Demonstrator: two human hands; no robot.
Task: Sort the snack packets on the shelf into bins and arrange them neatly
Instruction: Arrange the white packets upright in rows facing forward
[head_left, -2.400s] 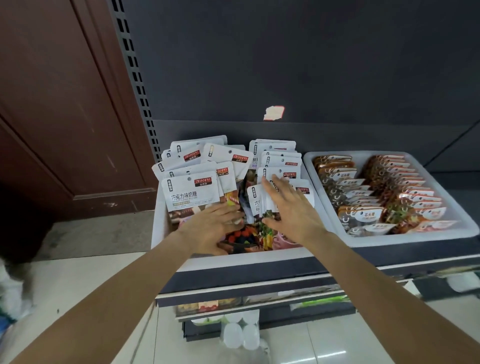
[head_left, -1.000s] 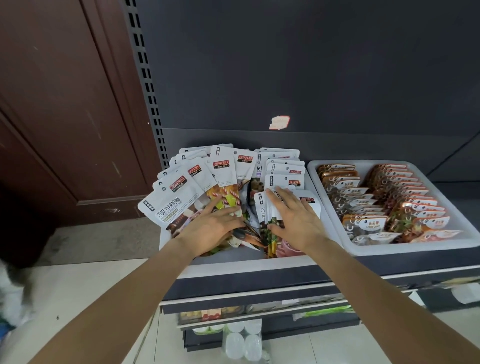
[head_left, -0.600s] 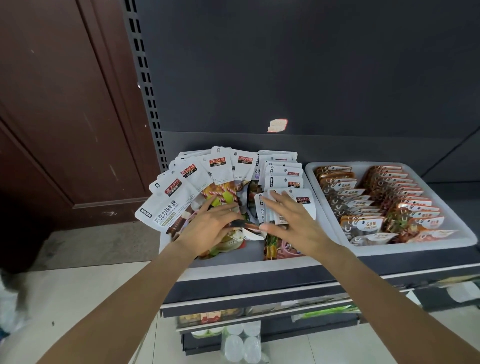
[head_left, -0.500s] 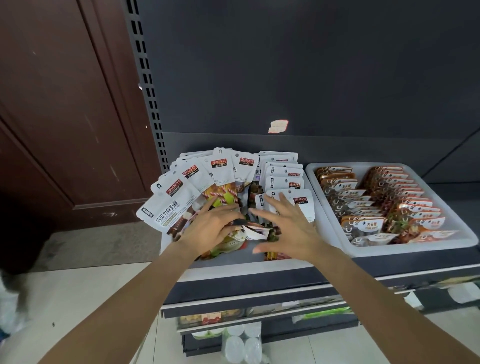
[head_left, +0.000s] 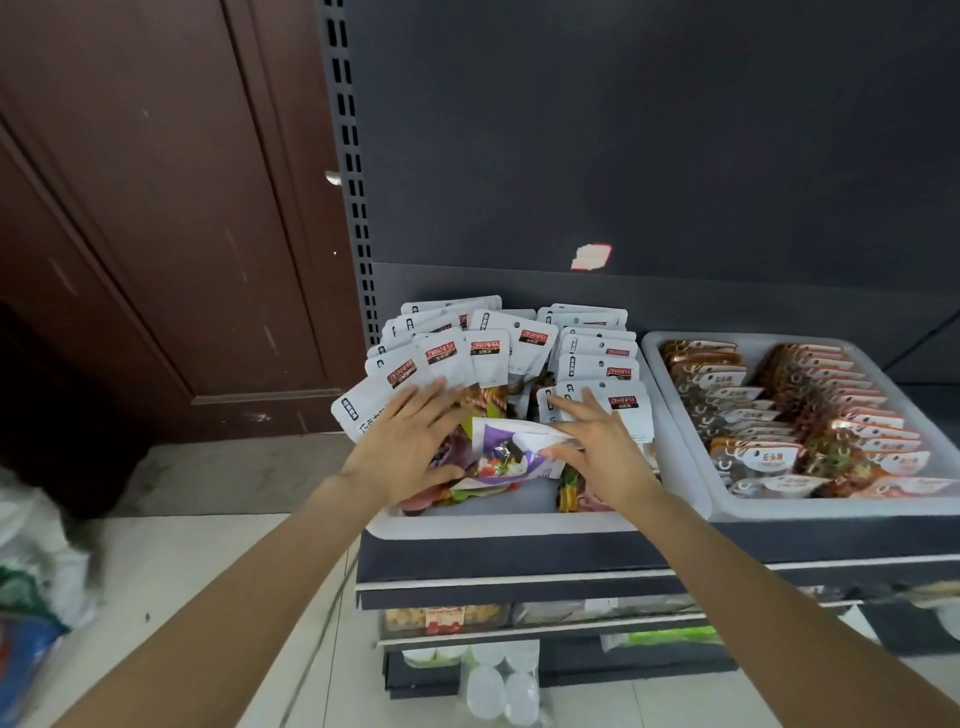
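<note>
Packets (head_left: 488, 358) with white tops and a small red-and-black label fill the left bin (head_left: 498, 525) on the shelf (head_left: 519, 558); they stand in rough rows, the left group fanned and leaning out over the bin's left rim, the right group stacked straighter toward the back. Their lower halves are printed in mixed colours, striped, purple, green and red. One purple packet (head_left: 511, 449) lies crumpled and tilted between the two hands, near the front of the bin. The left hand (head_left: 410, 447) lies flat with straight, spread fingers on the fanned packets, its thumb at the purple packet's edge. The right hand (head_left: 597, 444) also has its fingers stretched, resting on the front packet of the right row, while its thumb touches the purple packet; whether either thumb actually pinches it I cannot tell. The right bin (head_left: 831, 512) holds two tidy rows of orange-brown packs (head_left: 810, 410), its far corner cut off by the frame edge. Much of the left bin's front contents is hidden under the hands, and the print on the labels is too small to read in full.
</note>
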